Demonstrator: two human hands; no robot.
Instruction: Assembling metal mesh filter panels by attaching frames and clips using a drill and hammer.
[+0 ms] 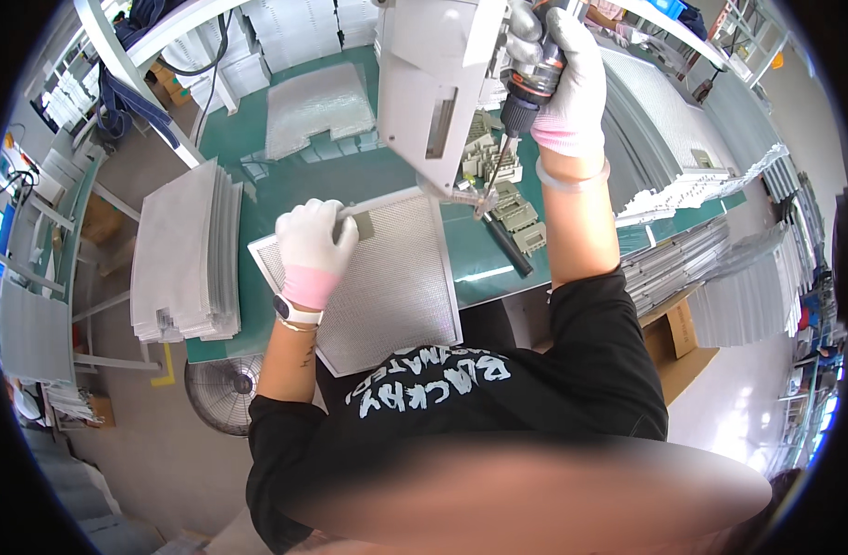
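Note:
A silvery mesh panel with a pale frame (387,296) lies at a slant on the green table in front of me. My left hand (315,242), in a white glove with a pink cuff, is closed over the panel's far edge. Beside its thumb a small grey-green plastic piece (365,226) sits at that edge. Raised at the right, my gloved right hand (576,88) grips a black electric screwdriver (524,104). The screwdriver's long bit slants down to the lower end of a light grey machine (433,92). Whether a screw is on the tip is too small to tell.
Grey-green plastic parts (512,208) and a black rod (509,245) lie right of the machine. Stacked pale panels (185,250) stand at the left; more panels (660,120) fill the right. A plastic-wrapped sheet (317,106) lies farther back. A fan (222,393) stands below.

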